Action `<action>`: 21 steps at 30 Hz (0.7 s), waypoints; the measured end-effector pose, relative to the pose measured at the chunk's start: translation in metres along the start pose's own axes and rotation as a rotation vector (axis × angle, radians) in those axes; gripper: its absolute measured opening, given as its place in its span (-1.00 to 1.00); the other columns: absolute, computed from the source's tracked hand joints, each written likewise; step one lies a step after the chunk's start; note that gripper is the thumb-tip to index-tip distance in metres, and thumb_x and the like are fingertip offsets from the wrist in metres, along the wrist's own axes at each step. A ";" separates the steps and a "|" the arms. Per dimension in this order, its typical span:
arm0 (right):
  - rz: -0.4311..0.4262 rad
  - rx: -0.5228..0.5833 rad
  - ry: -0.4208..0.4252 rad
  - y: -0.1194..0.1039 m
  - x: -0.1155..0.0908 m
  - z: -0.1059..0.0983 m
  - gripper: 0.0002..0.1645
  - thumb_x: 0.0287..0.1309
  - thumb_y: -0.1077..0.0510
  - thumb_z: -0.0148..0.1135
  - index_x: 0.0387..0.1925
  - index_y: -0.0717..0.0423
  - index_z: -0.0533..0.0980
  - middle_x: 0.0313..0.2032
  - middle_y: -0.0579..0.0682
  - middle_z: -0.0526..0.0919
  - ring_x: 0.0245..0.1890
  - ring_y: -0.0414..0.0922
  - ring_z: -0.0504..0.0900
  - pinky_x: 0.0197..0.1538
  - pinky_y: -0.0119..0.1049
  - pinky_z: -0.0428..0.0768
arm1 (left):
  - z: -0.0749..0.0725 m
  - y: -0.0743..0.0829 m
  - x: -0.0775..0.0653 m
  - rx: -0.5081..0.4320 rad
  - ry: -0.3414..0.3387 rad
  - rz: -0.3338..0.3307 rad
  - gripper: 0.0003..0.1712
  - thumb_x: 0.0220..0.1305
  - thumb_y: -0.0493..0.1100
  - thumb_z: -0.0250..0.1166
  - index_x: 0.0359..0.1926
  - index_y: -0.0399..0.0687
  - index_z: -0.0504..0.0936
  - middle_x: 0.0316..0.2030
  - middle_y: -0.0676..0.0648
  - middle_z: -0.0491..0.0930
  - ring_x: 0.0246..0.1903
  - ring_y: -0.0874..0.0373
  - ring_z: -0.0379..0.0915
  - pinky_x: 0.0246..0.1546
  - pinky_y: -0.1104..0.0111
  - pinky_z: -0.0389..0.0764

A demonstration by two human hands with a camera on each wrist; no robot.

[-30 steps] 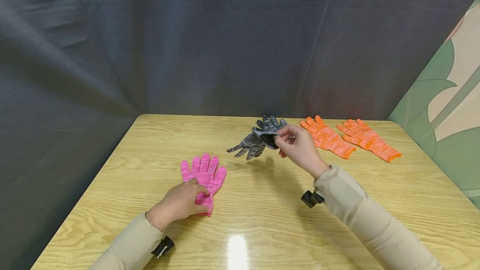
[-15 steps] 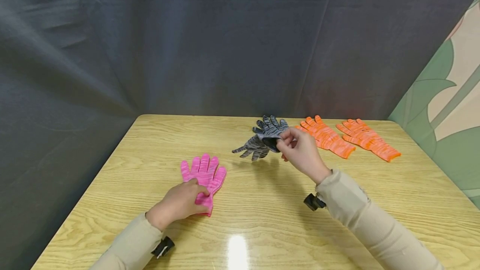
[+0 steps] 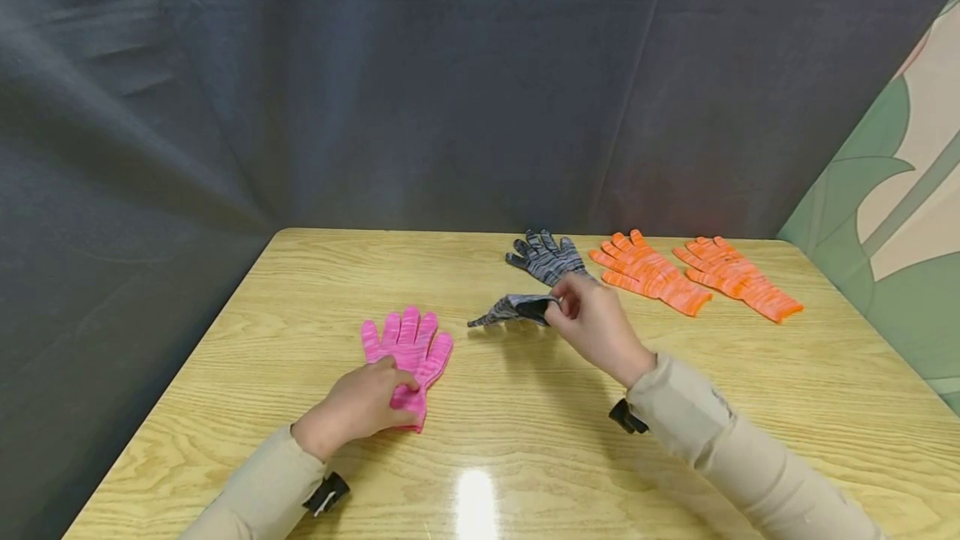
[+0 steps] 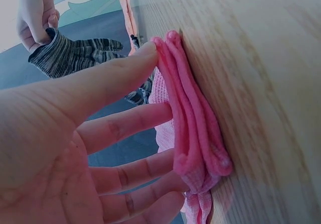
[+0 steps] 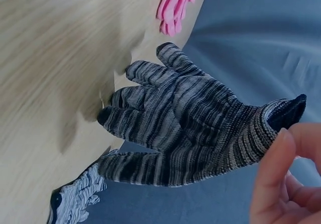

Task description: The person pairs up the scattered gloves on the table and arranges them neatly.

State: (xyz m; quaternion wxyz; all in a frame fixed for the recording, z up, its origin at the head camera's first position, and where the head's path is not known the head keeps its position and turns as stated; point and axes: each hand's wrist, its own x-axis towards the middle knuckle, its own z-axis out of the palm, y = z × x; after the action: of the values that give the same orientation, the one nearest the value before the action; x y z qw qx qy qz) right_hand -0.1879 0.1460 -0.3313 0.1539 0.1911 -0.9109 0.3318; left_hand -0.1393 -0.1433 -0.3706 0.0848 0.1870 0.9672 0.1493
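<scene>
My right hand [image 3: 597,325] pinches a grey-and-black striped knit glove [image 3: 504,311] by its cuff between thumb and index finger. In the right wrist view, the glove's cuff [image 5: 253,131] gapes a little and its fingers point away over the wood. Behind it a second striped glove [image 3: 547,258] lies on the table, its cuff end hidden by my right hand. At the left, a pink glove [image 3: 408,344] lies palm-flat under my left hand [image 3: 358,408]. The left wrist view shows two stacked pink cuffs [image 4: 193,113], with thumb tip and extended fingers touching them.
An orange glove [image 3: 654,275] and another orange glove [image 3: 738,279] lie side by side at the back right of the wooden table [image 3: 315,307]. A dark curtain [image 3: 450,90] hangs behind the table, and a leaf-patterned wall [image 3: 892,232] borders the right.
My right hand has come slightly nearer and lower with the striped glove, drawing it apart from the other striped glove, which shows more now. My left hand has stayed in place.
</scene>
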 end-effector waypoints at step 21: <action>-0.119 -0.124 -0.261 -0.011 -0.029 0.017 -0.91 0.01 0.33 0.14 -0.48 0.10 0.43 -0.74 -0.18 0.25 -0.72 -0.36 0.14 -0.60 -0.51 0.19 | -0.001 0.000 0.000 -0.006 -0.007 -0.009 -0.56 -0.10 -0.02 0.47 -0.15 -0.09 0.68 -0.37 0.00 0.46 -0.48 0.20 0.27 -0.47 0.33 0.38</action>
State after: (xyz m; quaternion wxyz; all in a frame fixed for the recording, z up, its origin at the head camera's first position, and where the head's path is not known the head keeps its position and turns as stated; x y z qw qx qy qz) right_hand -0.1600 0.1345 -0.3499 0.0651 0.2763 -0.9290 0.2375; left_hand -0.1398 -0.1434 -0.3702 0.0897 0.1827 0.9673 0.1513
